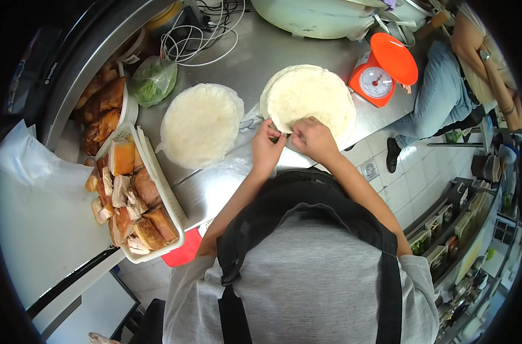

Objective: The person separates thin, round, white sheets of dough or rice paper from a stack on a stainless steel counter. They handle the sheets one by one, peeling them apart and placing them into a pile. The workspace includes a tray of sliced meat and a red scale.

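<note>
Before me lies a stack of thin, round, pale dough sheets (pixel 308 92), its near edge close to the front of the steel table. My left hand (pixel 266 149) pinches the near-left edge of a sheet between thumb and fingertips. Just to its right, my right hand (pixel 314 138) rests on the stack with curled fingers, gripping the same edge. A small flap looks lifted between the hands; the exact fingertip contact is partly hidden. Left of this stack is a second round pile of dough sheets (pixel 201 124), lying on clear plastic film (pixel 239 161).
A red dial kitchen scale (pixel 375 81) stands right of the stack. Left are a white plastic basket (pixel 181 215) of cooked meat chunks and a bagged green vegetable (pixel 152 81). White cables (pixel 201 43) and a large basin (pixel 312 19) lie behind. A person (pixel 441 86) sits at right.
</note>
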The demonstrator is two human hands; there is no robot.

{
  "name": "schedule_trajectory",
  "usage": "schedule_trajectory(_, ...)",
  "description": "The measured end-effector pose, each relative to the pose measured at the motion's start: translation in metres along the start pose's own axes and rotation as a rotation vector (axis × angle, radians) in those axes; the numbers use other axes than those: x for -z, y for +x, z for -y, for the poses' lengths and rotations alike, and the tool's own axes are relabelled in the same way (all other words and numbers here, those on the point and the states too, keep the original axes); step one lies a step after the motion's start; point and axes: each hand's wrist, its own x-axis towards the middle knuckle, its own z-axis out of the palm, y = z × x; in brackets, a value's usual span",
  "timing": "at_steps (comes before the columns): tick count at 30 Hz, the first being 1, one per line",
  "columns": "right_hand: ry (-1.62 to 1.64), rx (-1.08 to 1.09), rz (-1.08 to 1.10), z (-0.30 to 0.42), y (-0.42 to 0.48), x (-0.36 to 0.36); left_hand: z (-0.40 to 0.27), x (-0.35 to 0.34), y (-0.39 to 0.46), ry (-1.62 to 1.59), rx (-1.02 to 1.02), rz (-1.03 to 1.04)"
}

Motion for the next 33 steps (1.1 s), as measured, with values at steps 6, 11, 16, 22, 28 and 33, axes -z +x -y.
schedule_trajectory(6, 0.121, -0.194, -0.116, -0.005, -0.003, -0.007, -0.013, -0.004, 0.002, 0.079, 0.072, -0.026)
schedule_trajectory(11, 0.192, -0.208, -0.094, -0.007, -0.001, 0.0, -0.017, -0.005, 0.007, 0.077, 0.038, -0.038)
schedule_trajectory(16, 0.036, -0.116, -0.042, 0.013, 0.01, 0.009, -0.022, 0.001, 0.024, 0.032, -0.05, -0.016)
schedule_trajectory(22, 0.026, -0.099, -0.043, -0.008, 0.013, -0.001, -0.014, -0.002, 0.024, 0.049, 0.002, -0.023)
schedule_trajectory(28, 0.142, -0.279, 0.051, -0.013, 0.012, 0.01, -0.011, -0.003, 0.026, -0.083, -0.017, -0.019)
schedule_trajectory(33, 0.311, -0.249, -0.022, 0.003, 0.018, 0.016, -0.022, 0.004, 0.027, -0.061, 0.01, 0.045)
